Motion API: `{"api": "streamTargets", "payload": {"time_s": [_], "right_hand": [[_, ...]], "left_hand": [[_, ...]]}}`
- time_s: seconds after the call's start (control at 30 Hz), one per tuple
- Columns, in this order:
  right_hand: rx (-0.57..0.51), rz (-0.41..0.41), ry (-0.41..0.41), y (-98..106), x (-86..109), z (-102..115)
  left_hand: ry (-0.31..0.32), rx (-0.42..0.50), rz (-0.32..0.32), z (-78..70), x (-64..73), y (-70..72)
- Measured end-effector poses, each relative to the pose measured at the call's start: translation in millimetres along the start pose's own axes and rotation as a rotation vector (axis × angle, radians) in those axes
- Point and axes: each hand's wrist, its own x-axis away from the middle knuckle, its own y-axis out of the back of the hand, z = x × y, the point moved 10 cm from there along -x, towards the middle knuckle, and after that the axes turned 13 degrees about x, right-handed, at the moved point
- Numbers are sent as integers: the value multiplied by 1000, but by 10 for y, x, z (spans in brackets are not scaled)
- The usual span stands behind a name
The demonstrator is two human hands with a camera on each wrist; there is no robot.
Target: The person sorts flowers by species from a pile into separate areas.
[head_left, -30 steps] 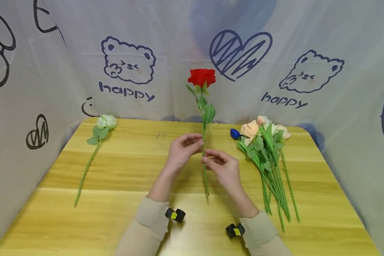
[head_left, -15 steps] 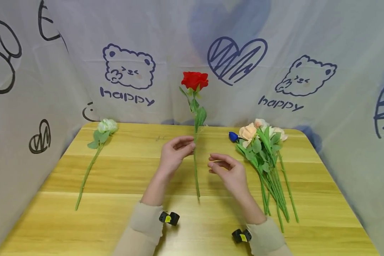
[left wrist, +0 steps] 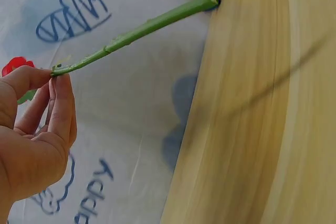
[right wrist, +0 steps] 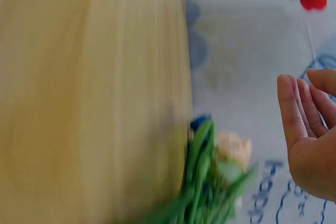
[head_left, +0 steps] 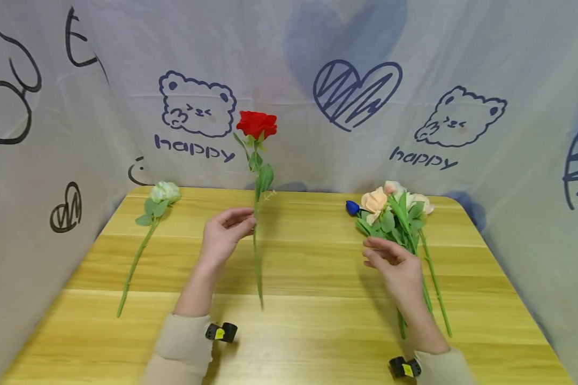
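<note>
My left hand (head_left: 225,235) pinches the green stem of a red rose (head_left: 257,124) between thumb and fingertips. The rose stands nearly upright above the table, bloom at the top and bare stem end hanging below the hand. In the left wrist view the stem (left wrist: 142,31) runs out from the fingertips toward the camera. My right hand (head_left: 396,267) holds nothing, its fingers loosely bent. It overlaps the stems of a flower bunch (head_left: 390,219) in the head view, hiding part of them. The right wrist view shows the right fingers (right wrist: 292,108) with a gap to the thumb.
A single pale green-white flower (head_left: 165,192) lies at the table's left, its stem pointing toward me. The bunch at the right has peach blooms and a blue bud (head_left: 352,207). Printed cloth (head_left: 289,96) hangs behind the wooden table (head_left: 308,331).
The right hand has let go of the rose's stem and moved right to the flower bunch. My left hand has carried the rose leftward.
</note>
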Motion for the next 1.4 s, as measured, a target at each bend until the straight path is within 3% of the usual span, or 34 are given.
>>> {"api": "streamTargets", "payload": {"time_s": [0.33, 0.57, 0.7, 0.87, 0.93, 1.2, 1.4], "right_hand": [[64, -90, -138, 729, 65, -423], [92, -126, -199, 1000, 47, -605], [243, -79, -222, 1109, -5, -701], [526, 95, -235, 1111, -60, -824], [583, 161, -231, 1076, -71, -871], [585, 245, -233, 982, -102, -1035], [576, 258, -210, 960, -107, -1025]], "left_hand": [[-2, -238, -73, -249, 81, 793], [-21, -437, -97, -378, 133, 1360], [-27, -525, -112, -429, 177, 1666], [-33, -594, -112, -530, 201, 2016], [-22, -610, -114, -558, 183, 2158], [45, -600, -141, -572, 147, 2697], [120, -568, -129, -467, 76, 2929]]}}
